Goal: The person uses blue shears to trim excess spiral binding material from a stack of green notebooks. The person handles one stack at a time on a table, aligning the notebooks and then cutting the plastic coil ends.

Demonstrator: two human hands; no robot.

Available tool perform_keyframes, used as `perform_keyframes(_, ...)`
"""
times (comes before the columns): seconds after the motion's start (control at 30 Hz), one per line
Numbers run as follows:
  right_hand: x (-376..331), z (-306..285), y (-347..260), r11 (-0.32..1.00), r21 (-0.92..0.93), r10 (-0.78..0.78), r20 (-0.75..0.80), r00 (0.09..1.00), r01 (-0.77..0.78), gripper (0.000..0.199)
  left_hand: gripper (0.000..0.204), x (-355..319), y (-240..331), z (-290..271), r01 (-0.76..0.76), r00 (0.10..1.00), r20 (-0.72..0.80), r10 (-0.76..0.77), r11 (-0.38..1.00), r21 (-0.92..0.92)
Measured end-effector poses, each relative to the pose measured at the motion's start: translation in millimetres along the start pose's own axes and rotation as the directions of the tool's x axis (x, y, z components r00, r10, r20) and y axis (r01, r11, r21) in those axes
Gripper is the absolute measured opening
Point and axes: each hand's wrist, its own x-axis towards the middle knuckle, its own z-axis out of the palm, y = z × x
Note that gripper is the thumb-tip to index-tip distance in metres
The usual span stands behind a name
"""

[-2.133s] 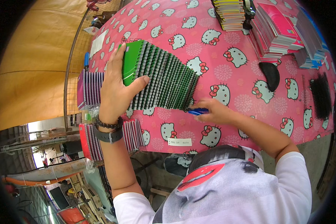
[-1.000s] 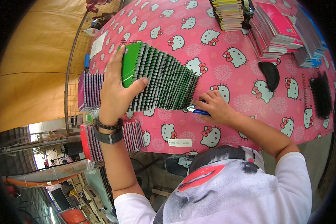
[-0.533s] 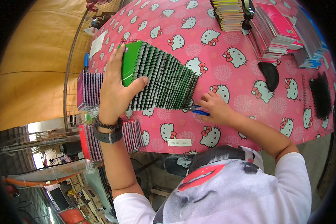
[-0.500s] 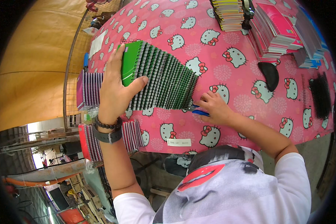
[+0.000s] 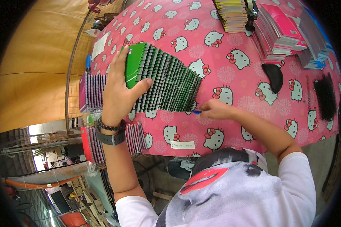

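Many green spiral notebooks [image 5: 166,81] fanned (black coils showing).

Small white rectangular label [image 5: 182,145] on the pink tablecloth's front edge, below the right hand [image 5: 215,110]
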Motion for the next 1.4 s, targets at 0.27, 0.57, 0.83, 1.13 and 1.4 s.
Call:
perform_keyframes(0.27,-8,20,12,0.657,-0.708,-0.595,-0.276,0.755,0.259,0.044,0.082,-2,-1,0,-0.007,1.000,0.002,0.007,1.000,0.012)
perform_keyframes(0.57,-3,11,12,0.893,-0.290,-0.412,-0.220,0.884,0.344,0.032,0.083,-2,-3,0,0.002,1.000,0.004,-0.003,1.000,0.021)
perform_keyframes(0.83,5,6,15,0.944,-0.241,-0.262,-0.139,0.955,0.224,0.037,0.082,-1,-1,1,0.002,1.000,0.005,-0.002,1.000,-0.004)
perform_keyframes(1.13,-5,17,13,0.694,-0.688,-0.500,-0.246,0.830,0.214,0.049,0.082,-2,0,1,0.006,1.000,-0.001,-0.006,1.000,-0.006)
perform_keyframes(1.4,-2,9,10,0.819,-0.497,-0.443,-0.231,0.866,0.286,0.036,0.082,-3,1,1,0.019,1.000,0.004,-0.019,1.000,-0.023)
